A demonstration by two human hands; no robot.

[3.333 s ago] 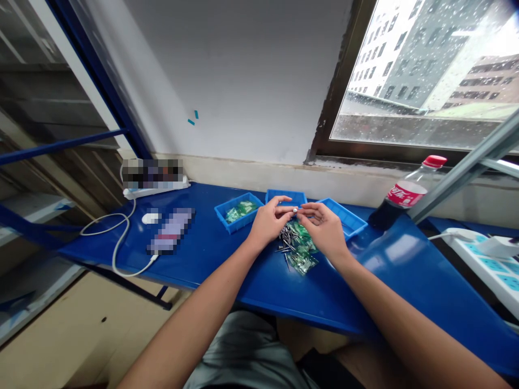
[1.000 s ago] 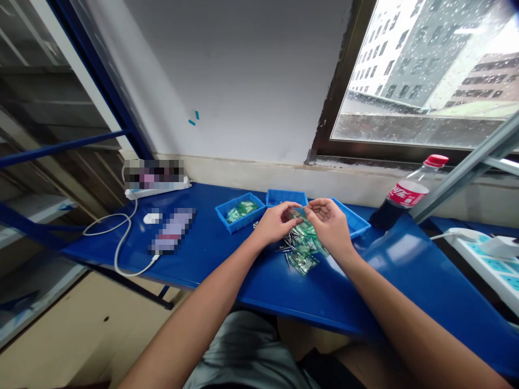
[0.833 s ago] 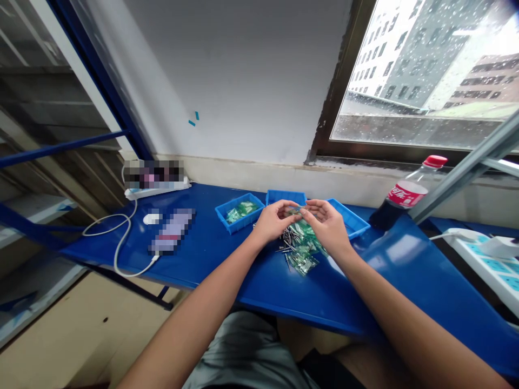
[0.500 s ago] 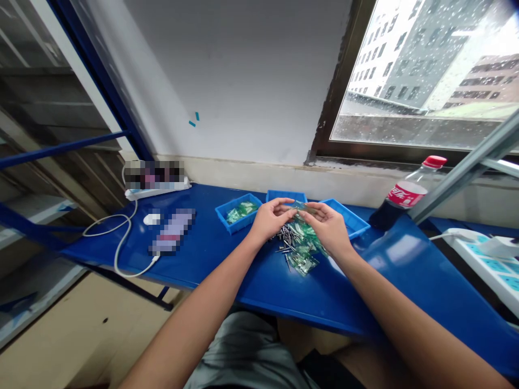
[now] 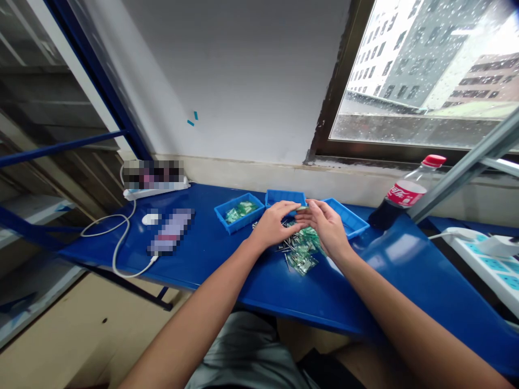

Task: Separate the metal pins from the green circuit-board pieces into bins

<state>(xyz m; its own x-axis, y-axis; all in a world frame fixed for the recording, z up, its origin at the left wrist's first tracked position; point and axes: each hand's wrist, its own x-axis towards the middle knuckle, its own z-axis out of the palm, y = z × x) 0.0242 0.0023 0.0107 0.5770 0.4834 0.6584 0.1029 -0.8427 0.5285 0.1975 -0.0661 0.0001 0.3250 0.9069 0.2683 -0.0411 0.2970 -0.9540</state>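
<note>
Between the fingertips of both hands is a small clear plastic bag (image 5: 302, 208), seen nearly edge-on and largely covered by fingers. My left hand (image 5: 273, 224) is closed on its left side, and my right hand (image 5: 327, 226) grips it from the right. Under the hands lies a pile of greenish clear bags (image 5: 303, 259) with small metal pieces in them. Loose screws or nails (image 5: 287, 243) are heaped at the pile's left, partly hidden by my left hand.
Blue trays stand behind the hands: a left one (image 5: 230, 228) holding green bags, a middle one (image 5: 284, 195) and a right one (image 5: 357, 229). A cola bottle (image 5: 405, 192) leans at the right near a power strip (image 5: 492, 265). A pixelated phone (image 5: 172, 229) with cable lies left.
The bag has turned from facing me to nearly edge-on. My fingers have closed further around it, and the right hand has tilted more upright. The pile and trays stay in place.
</note>
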